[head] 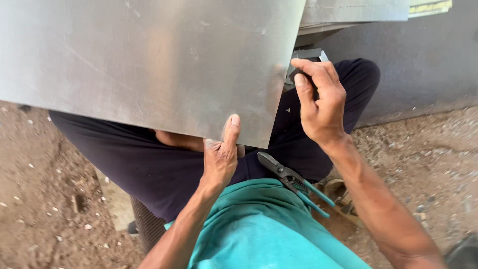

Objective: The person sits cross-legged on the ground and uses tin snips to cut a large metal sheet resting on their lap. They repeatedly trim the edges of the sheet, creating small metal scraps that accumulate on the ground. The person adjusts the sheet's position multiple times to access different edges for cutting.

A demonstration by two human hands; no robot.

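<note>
**Metal sheet held over the lap, snips set aside**

We see a large grey metal sheet (pixel 149 65) resting across the dark-trousered lap. At the sheet's lower edge our left hand (pixel 220 154) pinches it, thumb on top and fingers curled underneath. Just below the sheet's lower right corner, tin snips with teal handles (pixel 294 182) lie on the lap, untouched. Right of the sheet's right edge, our right hand (pixel 321 102) is closed around a small dark object we cannot identify. The sheet's visible edges look straight; whether any cut remains we cannot tell.
</note>
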